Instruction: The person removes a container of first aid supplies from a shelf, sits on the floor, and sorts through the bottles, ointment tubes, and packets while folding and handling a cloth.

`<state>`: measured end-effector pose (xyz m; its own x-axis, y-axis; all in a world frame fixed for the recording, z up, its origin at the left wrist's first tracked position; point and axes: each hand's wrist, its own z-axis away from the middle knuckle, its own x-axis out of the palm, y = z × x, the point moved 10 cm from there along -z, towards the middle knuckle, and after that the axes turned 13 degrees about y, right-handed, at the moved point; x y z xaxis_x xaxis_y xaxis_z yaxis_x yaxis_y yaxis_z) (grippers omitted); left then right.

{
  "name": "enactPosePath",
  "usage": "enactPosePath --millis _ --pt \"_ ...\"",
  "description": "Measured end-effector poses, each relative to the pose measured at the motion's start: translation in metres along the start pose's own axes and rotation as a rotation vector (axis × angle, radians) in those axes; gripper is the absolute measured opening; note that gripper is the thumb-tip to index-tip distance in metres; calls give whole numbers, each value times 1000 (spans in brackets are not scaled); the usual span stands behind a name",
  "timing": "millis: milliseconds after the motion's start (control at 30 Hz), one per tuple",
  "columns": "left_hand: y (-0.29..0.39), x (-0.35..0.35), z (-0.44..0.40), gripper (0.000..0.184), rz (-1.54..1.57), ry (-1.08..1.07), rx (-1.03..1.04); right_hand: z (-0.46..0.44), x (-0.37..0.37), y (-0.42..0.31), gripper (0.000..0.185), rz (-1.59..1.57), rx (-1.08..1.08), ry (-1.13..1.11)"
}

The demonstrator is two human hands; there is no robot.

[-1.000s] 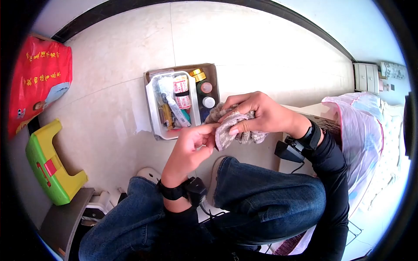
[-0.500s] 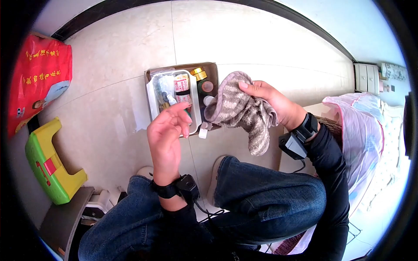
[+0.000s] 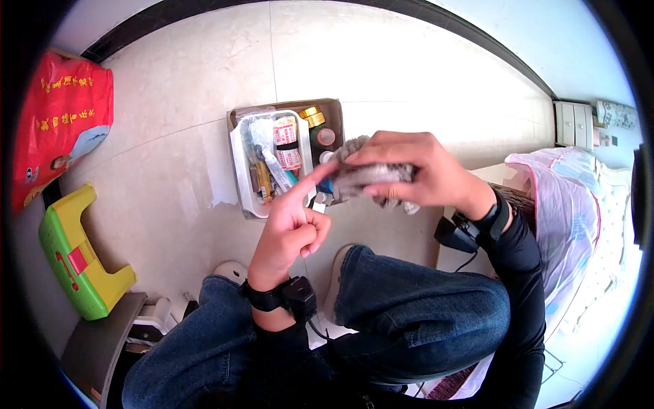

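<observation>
A grey-brown striped cloth [image 3: 371, 180] is bunched in my right hand [image 3: 426, 170], its fingers wrapped round it and slightly blurred. My left hand [image 3: 289, 228] has its index finger stretched out towards the cloth, the tip at the cloth's left edge; the other fingers are curled, and nothing shows in them. Behind the hands a cardboard box [image 3: 337, 112] holds a white tray [image 3: 238, 160] with red-and-white packets [image 3: 286, 136] and small tubes. Beside the tray are a yellow-lidded jar [image 3: 313, 117] and a bottle with a pinkish cap [image 3: 325, 137].
A green and yellow plastic stool [image 3: 82, 262] lies at the left, below a red printed bag [image 3: 75, 116]. My jeans-clad legs [image 3: 422, 307] are folded below the hands. Translucent pink-edged plastic [image 3: 562, 204] covers something at the right. A white drawer unit [image 3: 573, 123] stands far right.
The cloth was spread and hanging from my right hand; now it is bunched up. My left hand has moved right from over the tray, its index finger reaching to the cloth.
</observation>
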<state>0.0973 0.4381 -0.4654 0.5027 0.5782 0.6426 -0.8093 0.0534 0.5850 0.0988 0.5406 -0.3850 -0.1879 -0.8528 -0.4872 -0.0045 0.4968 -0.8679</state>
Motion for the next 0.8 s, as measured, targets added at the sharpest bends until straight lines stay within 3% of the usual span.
enactPosePath --millis 167,233,333,500,700,800 --pt "0 3 3 63 -129 9 27 5 13 -20 47 167 -67 -112" --pt "5 -1 6 57 -268 103 38 7 13 -31 46 301 -178 -80" --pt "18 2 16 52 -342 138 123 6 12 -35 43 312 -180 -38" --pt "19 16 25 48 -433 112 68 6 11 -35 42 339 -157 -41" --pt "12 18 21 47 -678 160 267 8 14 -32 39 335 -142 -70" --pt "13 20 21 42 -789 184 321 8 11 -22 37 133 -54 18"
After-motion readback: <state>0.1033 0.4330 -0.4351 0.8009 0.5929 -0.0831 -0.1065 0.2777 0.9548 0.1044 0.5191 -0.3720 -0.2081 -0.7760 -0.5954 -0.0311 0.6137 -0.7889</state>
